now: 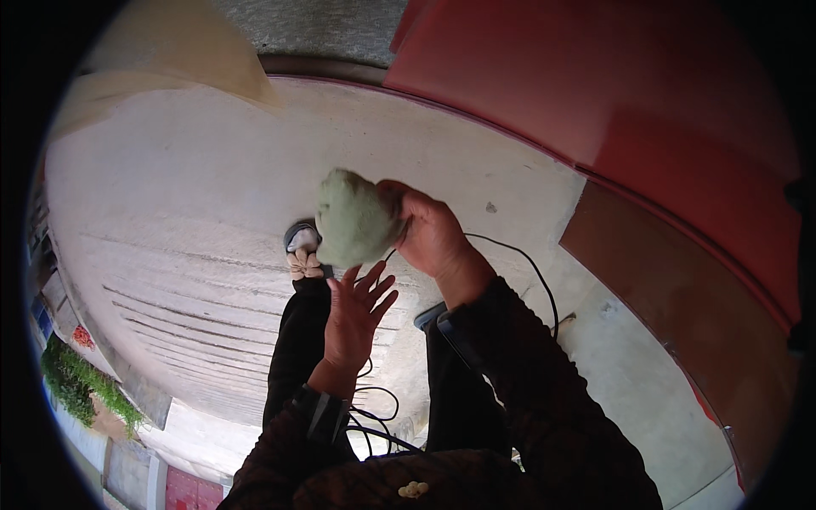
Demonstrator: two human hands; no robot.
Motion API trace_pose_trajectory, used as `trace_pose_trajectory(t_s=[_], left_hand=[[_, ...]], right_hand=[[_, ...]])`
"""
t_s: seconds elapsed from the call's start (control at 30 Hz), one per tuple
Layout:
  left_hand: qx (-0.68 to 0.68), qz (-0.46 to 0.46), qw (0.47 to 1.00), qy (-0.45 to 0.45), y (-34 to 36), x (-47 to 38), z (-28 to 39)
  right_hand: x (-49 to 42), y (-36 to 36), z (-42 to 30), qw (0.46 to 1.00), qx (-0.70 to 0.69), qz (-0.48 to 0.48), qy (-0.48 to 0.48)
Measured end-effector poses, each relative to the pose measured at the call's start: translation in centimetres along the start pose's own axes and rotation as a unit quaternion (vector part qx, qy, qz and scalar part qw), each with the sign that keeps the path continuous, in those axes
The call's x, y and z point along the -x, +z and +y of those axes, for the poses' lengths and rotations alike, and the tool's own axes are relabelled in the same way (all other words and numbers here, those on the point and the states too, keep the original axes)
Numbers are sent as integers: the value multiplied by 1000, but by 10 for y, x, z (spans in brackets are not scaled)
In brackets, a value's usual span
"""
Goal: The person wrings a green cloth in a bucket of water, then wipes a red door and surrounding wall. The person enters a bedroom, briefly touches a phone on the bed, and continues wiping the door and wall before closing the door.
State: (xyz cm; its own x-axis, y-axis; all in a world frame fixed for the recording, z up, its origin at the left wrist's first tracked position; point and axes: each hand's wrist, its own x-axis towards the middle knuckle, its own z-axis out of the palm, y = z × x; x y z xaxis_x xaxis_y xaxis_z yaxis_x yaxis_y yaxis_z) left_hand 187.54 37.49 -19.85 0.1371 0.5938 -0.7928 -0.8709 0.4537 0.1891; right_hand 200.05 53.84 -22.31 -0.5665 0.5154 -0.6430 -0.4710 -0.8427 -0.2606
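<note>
A soft, pale green cloth item (357,220), rounded and bunched, is held up in front of me; its exact kind is unclear. My right hand (424,226) grips its right edge between thumb and fingers. Just below the cloth, my left hand (360,309) has its fingers spread and holds nothing; its fingertips come close to the lower edge, and whether they touch it cannot be told. Dark bands circle both wrists over the dark sleeves.
Pale concrete (210,166) with grooves lies below. Red metal panels (574,76) stand at upper right, tan fabric (185,44) at upper left. A black cable (542,277) loops around my legs. My shoe with a beige flower (305,264) shows; green plants (86,382) grow at far left.
</note>
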Motion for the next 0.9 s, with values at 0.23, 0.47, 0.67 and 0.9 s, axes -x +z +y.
trace_pose_trajectory(t_s=[0.23, 0.47, 0.67, 0.9], left_hand=[[-88, -4, 995, 48, -15, -2, -7], [-124, 78, 986, 84, -7, -1, -10], [-205, -117, 971, 45, 17, 2, -11], [-219, -92, 971, -32, 25, -1, -6]], right_hand=[[71, -23, 31, 857, 492, 144, -57], [92, -7, 47, 855, 511, 20, -81], [95, -51, 43, 867, 436, 226, -86], [159, -149, -74, 823, 55, 339, -453]])
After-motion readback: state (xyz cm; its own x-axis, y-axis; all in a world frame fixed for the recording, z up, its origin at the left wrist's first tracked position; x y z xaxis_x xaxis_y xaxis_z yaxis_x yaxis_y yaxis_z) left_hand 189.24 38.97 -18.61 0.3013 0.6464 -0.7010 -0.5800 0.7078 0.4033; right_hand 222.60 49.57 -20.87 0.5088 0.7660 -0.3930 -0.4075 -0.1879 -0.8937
